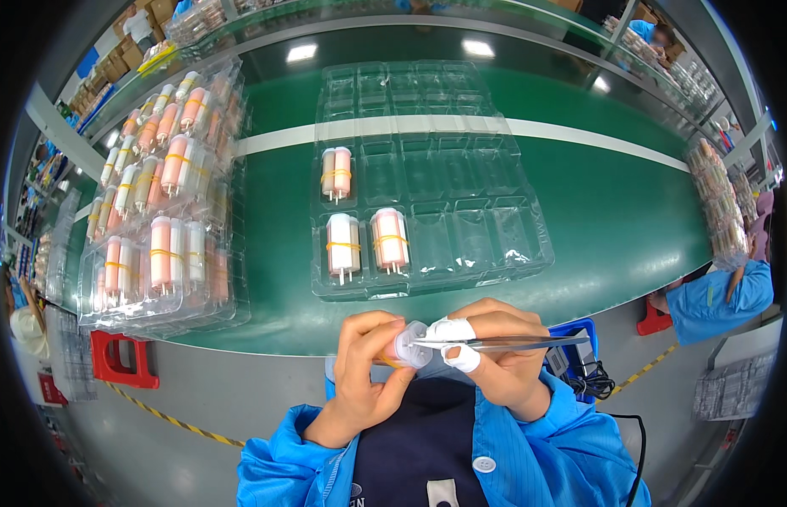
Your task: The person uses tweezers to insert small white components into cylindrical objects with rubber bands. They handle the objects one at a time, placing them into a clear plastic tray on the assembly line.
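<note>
- Left hand (366, 378) clenched around a small cylinder bundle (404, 348), fingers curled over its pink side, thumb pressing from below.
- Right hand (501, 351) pinching metal tweezers (503, 343), white tape wrapped on 2 fingertips (455, 330).
- Bundle sitting at the upper right end of the left fist, poking out between thumb and forefinger, just beside the taped fingertips of the right hand.
- Held close to the chest, below the near edge of the green conveyor belt (630, 211), above the blue jacket (571, 456).
- Looks pale: whitish, translucent round end cap facing the camera, peach-pink body behind it, hint of a yellow band low down, mostly hidden by fingers.
- Long axis running roughly left to right, tilted slightly up; capped end pointing right, toward the tweezers.
- Tweezers lying almost level, tips aimed left and touching the cap's face, handle trailing right past the knuckles.
- On the belt ahead: clear plastic tray (503, 245) with 3 banded bundles in its left pockets, pins pointing down toward the person.
- 1 pale-and-pink bundle in the upper pocket (336, 174), 1 white bundle (343, 245) and 1 pink bundle (389, 239) in the near row.
- Off to the left, stacked trays (161, 211) packed with similar pink and white bundles.
- Other workers in blue at the far right edge, well apart.
</note>
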Demonstrator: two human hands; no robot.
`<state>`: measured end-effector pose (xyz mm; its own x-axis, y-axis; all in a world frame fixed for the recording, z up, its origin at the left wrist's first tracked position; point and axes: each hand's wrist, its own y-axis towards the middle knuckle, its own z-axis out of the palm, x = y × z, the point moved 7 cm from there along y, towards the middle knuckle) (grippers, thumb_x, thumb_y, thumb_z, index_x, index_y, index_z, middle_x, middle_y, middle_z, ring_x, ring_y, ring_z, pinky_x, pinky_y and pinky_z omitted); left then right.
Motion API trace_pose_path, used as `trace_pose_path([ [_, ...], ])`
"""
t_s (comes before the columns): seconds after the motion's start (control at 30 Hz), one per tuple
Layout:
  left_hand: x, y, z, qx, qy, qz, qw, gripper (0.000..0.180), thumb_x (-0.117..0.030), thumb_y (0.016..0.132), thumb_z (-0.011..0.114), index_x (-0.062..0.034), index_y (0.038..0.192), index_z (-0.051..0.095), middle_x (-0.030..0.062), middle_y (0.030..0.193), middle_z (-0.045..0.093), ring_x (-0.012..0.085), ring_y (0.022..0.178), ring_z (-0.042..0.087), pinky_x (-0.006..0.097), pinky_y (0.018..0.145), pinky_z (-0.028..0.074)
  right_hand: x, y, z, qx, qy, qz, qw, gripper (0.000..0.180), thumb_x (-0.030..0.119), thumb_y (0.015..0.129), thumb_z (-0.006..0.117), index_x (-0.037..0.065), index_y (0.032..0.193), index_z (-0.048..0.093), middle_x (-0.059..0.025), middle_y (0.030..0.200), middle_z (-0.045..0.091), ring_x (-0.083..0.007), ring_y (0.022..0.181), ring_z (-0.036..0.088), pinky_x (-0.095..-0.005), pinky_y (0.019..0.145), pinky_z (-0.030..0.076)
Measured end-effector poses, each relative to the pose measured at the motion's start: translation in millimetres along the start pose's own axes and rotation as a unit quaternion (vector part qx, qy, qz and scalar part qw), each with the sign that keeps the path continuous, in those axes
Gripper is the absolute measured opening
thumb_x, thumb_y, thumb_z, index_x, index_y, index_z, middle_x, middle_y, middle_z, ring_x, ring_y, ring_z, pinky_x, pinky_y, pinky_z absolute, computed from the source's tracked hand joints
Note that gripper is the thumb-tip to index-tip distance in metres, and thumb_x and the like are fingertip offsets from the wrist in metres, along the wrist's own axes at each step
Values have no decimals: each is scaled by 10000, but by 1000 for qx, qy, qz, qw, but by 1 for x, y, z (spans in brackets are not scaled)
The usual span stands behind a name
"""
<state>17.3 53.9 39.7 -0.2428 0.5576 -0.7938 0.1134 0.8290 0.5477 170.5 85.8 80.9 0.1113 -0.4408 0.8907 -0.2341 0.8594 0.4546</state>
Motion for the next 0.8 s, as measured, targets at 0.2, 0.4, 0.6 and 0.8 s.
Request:
trace_pose_path([
  [0.2, 1, 0, -2, -40, 7, 33, 999, 531, 30, 695, 725, 8, 1182, 514, 212, 1100, 527, 289, 905, 574, 329, 723, 494, -2, 1, 1, 9, 4, -4, 1000, 210, 13, 770, 716, -14, 976, 684, -170, 888, 683, -229, 802, 686, -301, 669, 556],
  [0.4, -1, 3, -1, -4, 30, 37, 999, 544, 59, 734, 711, 4, 1208, 449, 199, 1115, 475, 229, 928, 559, 301, 788, 493, -4, 2, 1, 13, 3, -13, 1000, 200, 8, 778, 708, -15, 975, 682, -162, 873, 688, -229, 787, 685, -305, 661, 555],
  [0.6, -1, 2, -2, -16, 33, 34, 999, 545, 59, 707, 713, 6, 1197, 480, 204, 1102, 496, 257, 926, 561, 312, 763, 494, -6, 1, 2, 5, 8, -2, 1000, 185, 2, 775, 706, -18, 957, 687, -165, 874, 690, -228, 780, 685, -308, 666, 554],
  [0.8, 0, 2, -3, -26, 32, 32, 999, 541, 53, 694, 715, 4, 1189, 503, 207, 1096, 511, 283, 930, 563, 324, 747, 497, -7, 2, 1, 1, 19, -1, 1000, 181, -4, 774, 699, -21, 954, 689, -169, 883, 690, -232, 800, 687, -307, 683, 554],
])
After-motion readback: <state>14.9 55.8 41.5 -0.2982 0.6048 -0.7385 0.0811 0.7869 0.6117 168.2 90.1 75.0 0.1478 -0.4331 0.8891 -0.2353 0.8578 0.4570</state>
